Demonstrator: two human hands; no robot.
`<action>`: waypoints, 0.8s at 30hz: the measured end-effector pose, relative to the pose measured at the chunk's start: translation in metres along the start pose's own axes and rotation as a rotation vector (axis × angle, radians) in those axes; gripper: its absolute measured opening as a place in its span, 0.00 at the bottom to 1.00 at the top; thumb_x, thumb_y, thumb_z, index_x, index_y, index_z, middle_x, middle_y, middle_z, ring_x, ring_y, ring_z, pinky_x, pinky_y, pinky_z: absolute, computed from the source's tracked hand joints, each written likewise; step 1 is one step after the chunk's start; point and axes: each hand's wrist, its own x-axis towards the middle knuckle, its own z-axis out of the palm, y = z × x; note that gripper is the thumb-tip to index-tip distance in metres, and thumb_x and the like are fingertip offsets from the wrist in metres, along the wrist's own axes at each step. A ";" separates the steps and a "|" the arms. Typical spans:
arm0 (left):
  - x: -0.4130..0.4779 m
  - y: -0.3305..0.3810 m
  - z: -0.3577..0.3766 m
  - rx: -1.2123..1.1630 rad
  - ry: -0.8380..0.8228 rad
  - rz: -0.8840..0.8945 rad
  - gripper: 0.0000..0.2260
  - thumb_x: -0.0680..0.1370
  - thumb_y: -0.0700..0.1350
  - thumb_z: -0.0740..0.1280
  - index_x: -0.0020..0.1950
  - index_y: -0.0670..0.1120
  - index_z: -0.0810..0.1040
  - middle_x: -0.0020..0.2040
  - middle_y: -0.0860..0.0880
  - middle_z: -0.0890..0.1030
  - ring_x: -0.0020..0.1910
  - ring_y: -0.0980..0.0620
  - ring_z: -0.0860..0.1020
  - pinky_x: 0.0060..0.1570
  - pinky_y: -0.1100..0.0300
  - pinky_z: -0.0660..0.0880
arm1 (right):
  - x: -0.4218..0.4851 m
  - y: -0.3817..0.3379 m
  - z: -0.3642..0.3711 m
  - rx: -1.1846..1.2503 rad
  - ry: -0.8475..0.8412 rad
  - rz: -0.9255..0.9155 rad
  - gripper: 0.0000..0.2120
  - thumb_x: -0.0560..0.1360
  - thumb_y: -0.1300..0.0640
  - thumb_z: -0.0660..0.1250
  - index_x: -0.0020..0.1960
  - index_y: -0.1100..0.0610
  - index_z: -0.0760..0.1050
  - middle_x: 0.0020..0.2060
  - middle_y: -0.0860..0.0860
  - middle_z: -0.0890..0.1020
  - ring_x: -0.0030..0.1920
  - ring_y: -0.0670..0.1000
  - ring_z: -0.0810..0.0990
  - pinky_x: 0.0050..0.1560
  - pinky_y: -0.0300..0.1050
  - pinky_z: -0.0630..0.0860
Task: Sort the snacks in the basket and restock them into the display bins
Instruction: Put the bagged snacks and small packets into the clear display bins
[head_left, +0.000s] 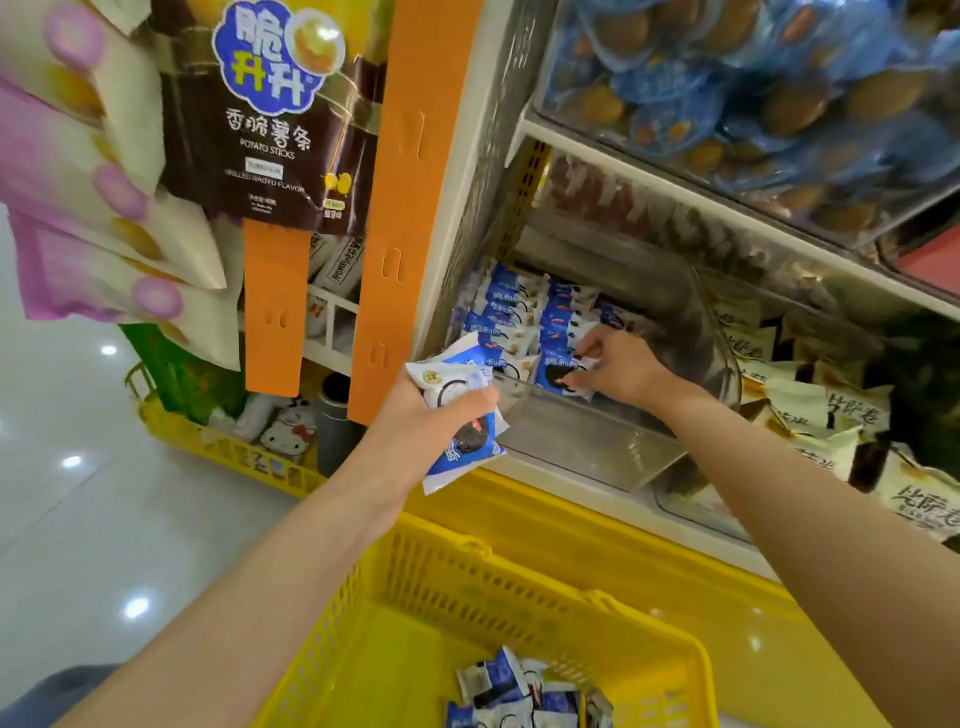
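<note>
- The fanned bundle of blue-and-white cookie packets (462, 452) was clamped only across its middle by the left hand (415, 421), so I judged 1 could slip out and drop outside the clear display bin (582, 441)
- The rows standing in that bin looked tightly packed, so a hard push from the right hand (618, 371) risked toppling or crushing them
- A careless reach could have put a packet among the cream-coloured packets (831, 405) in the bin at 3 o'clock, a mis-sort
- The left forearm rose from 7 o'clock; thumb over the bundle, fingers curled beneath, gripping it at the bin's 9 o'clock corner
- The right hand reached over the front wall, palm down, fingertips pinching 1 packet (566, 371) at the front of a row
- More packets (519, 691) lay in the yellow basket (467, 551) at 6 o'clock
</note>
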 end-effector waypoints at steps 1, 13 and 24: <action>0.002 0.001 -0.002 -0.005 0.006 -0.004 0.11 0.71 0.45 0.71 0.51 0.55 0.73 0.51 0.49 0.83 0.49 0.53 0.82 0.53 0.54 0.78 | 0.005 -0.001 0.004 -0.023 -0.013 -0.002 0.20 0.71 0.54 0.73 0.58 0.59 0.71 0.57 0.55 0.76 0.56 0.52 0.75 0.51 0.42 0.69; 0.006 0.011 0.002 0.001 0.014 -0.076 0.18 0.71 0.46 0.71 0.59 0.49 0.74 0.52 0.47 0.83 0.49 0.51 0.82 0.54 0.51 0.78 | 0.016 -0.007 0.006 -0.215 0.093 -0.039 0.22 0.71 0.48 0.72 0.60 0.56 0.74 0.58 0.54 0.77 0.57 0.54 0.76 0.56 0.49 0.74; -0.005 0.009 0.019 -0.134 0.029 -0.224 0.18 0.75 0.54 0.64 0.62 0.46 0.75 0.50 0.46 0.83 0.48 0.50 0.82 0.50 0.55 0.78 | -0.131 -0.074 -0.002 0.435 -0.099 -0.260 0.17 0.70 0.39 0.66 0.55 0.44 0.69 0.46 0.41 0.77 0.42 0.43 0.80 0.41 0.37 0.78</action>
